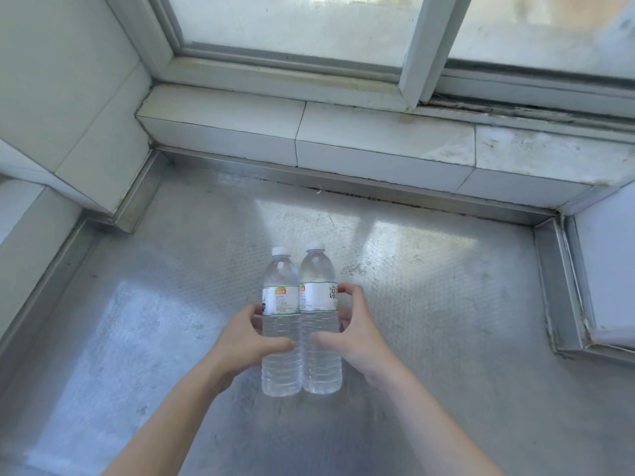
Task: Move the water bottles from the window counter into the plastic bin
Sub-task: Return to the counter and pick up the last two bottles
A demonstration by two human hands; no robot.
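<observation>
Two clear water bottles with white caps stand upright and touching each other on the metal table (446, 338) in the lower middle of the frame. The left bottle (281, 324) has a white label with an orange mark; the right bottle (319, 317) has a white label with dark characters. The left hand (245, 341) comes in from the lower left and curls its fingers (256, 316) round the left bottle, thumb lying across its front. The right hand (354, 329) comes in from the lower right and wraps the right bottle the same way. A tiled sill (378, 139) and a window (309, 25) fill the top of the frame.
</observation>
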